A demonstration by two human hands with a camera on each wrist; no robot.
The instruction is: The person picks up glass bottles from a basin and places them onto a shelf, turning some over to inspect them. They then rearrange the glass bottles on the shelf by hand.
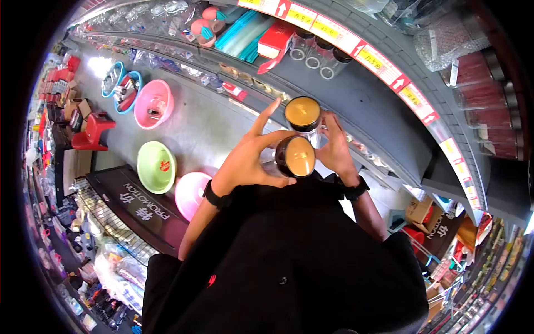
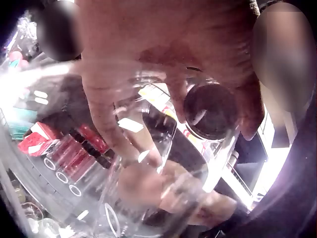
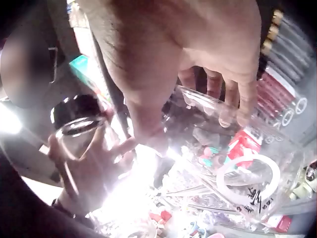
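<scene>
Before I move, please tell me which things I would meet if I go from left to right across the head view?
Red stool, green basin, lower pink basin, left hand, two held jars, right hand, red jars on the shelf.

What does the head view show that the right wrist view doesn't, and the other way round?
Only the head view shows the gold lid tops, the green basin, the red stool and the "PROMOTION" panel.

Only the right wrist view shows black handwriting on clear plastic, beside a white ring.

Both show the left hand gripping one clear jar, the right hand holding another, and a red box.
</scene>
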